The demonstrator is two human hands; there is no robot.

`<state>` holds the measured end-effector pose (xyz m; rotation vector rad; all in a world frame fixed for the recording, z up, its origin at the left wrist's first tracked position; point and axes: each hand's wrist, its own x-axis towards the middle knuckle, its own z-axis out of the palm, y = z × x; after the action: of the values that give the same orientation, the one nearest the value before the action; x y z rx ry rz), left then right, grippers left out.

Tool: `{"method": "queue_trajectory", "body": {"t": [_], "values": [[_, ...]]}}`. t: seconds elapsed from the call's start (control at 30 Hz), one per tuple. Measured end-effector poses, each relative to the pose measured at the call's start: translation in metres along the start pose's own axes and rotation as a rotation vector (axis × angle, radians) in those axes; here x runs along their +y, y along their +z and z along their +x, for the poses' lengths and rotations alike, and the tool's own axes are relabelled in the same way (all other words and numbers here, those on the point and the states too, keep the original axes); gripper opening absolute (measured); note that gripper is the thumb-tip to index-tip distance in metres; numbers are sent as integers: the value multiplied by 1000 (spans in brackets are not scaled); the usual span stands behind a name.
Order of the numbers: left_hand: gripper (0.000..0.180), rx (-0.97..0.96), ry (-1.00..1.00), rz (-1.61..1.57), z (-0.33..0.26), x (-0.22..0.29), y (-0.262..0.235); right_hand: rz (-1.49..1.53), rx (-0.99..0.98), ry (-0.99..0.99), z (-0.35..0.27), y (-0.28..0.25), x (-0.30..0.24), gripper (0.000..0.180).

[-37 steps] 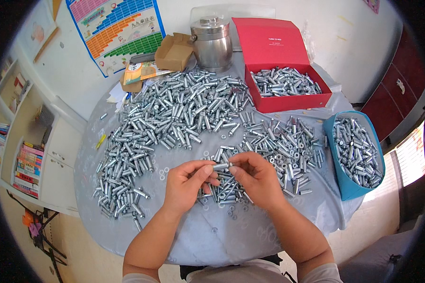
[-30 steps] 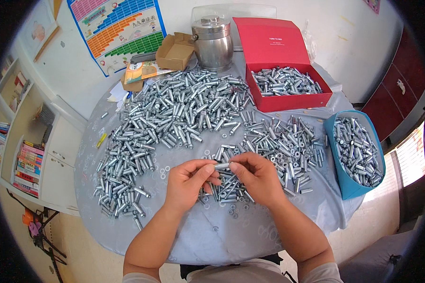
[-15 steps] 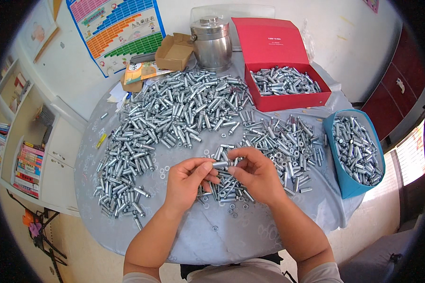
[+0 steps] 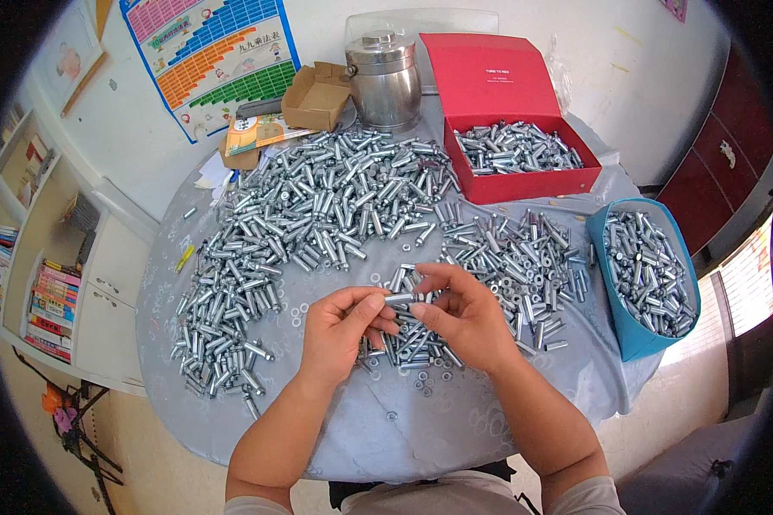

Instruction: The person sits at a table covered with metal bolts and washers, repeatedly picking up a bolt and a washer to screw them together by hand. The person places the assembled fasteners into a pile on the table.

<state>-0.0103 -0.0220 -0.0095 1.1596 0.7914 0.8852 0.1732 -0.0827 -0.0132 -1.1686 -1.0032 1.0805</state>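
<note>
A silvery expansion bolt (image 4: 398, 299) lies roughly level between my two hands, above the near middle of the table. My left hand (image 4: 337, 333) pinches its left end between thumb and curled fingers. At the other end, the thumb and fingertips of my right hand (image 4: 465, 324) close around the bolt's tip. Whether a nut or washer sits between those fingertips is too small to tell. Under and behind the hands lie more loose bolts (image 4: 421, 343), with small washers (image 4: 426, 384) scattered on the near side.
A large heap of bolts (image 4: 318, 202) spreads over the grey tablecloth (image 4: 335, 438). Behind stand an open red box (image 4: 532, 184) full of bolts, a steel pot (image 4: 385, 90) and a small cardboard box (image 4: 316, 99). A bolt-filled blue bin (image 4: 644, 342) stands at the right edge.
My right fingertips have shifted slightly around the bolt's right end. The left hand and the bolt stay almost in place.
</note>
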Motion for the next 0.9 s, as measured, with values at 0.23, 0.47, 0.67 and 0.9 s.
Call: {"method": "queue_trajectory", "body": {"t": [0.23, 0.47, 0.67, 0.9], "values": [[22, 21, -1, 7, 0, -1, 0, -34, -15, -43, -1, -1, -1, 24], [23, 30, -7, -1, 1, 0, 2, -90, -19, -37, 2, -5, 5, 20], [25, 77, -54, 6, 1, 0, 3, -371, -23, -294, 0, -5, -4, 22], [36, 91, -185, -52, 3, 4, 0, -435, -43, -426, -1, -4, -9, 21]]}}
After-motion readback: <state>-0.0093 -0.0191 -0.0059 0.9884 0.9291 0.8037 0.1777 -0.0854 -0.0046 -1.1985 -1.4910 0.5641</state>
